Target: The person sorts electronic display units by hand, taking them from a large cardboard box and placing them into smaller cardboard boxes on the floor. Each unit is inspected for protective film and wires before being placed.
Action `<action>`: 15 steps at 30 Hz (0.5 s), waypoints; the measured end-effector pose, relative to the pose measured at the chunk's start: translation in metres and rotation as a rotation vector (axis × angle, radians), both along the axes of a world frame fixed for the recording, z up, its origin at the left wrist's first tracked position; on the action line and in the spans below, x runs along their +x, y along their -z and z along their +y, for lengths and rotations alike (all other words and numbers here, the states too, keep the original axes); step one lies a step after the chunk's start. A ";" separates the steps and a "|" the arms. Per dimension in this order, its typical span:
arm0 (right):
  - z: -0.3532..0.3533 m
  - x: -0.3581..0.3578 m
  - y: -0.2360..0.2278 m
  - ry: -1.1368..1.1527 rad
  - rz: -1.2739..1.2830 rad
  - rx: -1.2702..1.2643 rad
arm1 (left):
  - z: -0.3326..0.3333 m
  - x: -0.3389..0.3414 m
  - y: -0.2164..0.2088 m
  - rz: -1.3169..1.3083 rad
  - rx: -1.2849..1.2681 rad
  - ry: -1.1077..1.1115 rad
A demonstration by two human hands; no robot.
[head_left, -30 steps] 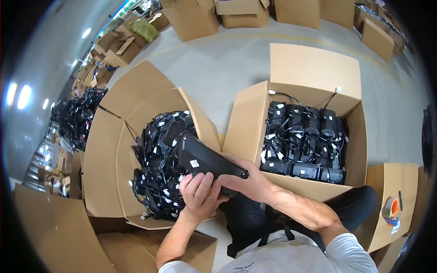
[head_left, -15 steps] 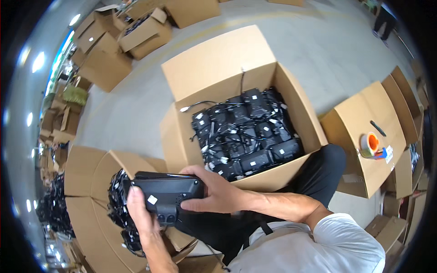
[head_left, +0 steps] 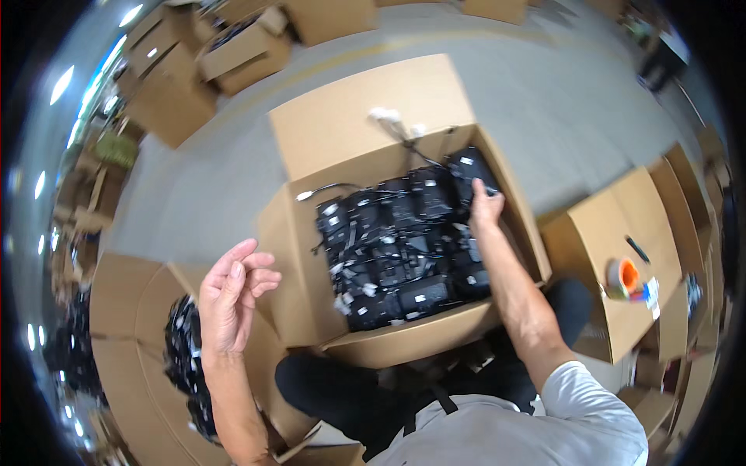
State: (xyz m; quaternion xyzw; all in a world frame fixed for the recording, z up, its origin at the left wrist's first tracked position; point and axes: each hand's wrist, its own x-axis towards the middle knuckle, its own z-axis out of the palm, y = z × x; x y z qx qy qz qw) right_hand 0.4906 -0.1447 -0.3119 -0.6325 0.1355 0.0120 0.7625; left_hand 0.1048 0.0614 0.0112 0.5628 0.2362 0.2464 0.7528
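My right hand grips the near end of a black plastic electronic unit with a small white label, at the far right corner of the open cardboard box. Black cables with white plugs, blurred by motion, stick up over the box's far wall beside it. Rows of similar black units, tangled with cables, fill the box. Off to the left of that box, my left hand is raised with fingers apart and nothing in it.
Lower left stands another open carton with more black units and cables. On a closed carton at right lie an orange-cored tape roll and a dark pen. More cartons line the far left; a person stands far right.
The black unit held in both hands at the left has gone; my right hand now holds one at the box's far right corner. My left hand is empty and raised.
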 end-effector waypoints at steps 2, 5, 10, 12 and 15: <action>-0.004 0.022 0.029 -0.123 0.024 -0.463 | 0.018 -0.059 -0.006 0.054 0.141 -0.085; -0.003 0.033 0.045 -0.046 0.334 0.014 | 0.049 -0.152 -0.033 0.088 0.249 -0.495; -0.030 0.091 0.093 -0.351 0.428 0.130 | 0.102 -0.356 -0.002 0.261 0.287 -1.040; -0.023 0.078 0.093 -0.354 0.606 -0.124 | 0.105 -0.372 0.035 0.570 0.202 -0.986; -0.022 0.055 0.080 -0.547 0.369 -0.513 | 0.143 -0.375 0.110 0.829 0.502 -0.844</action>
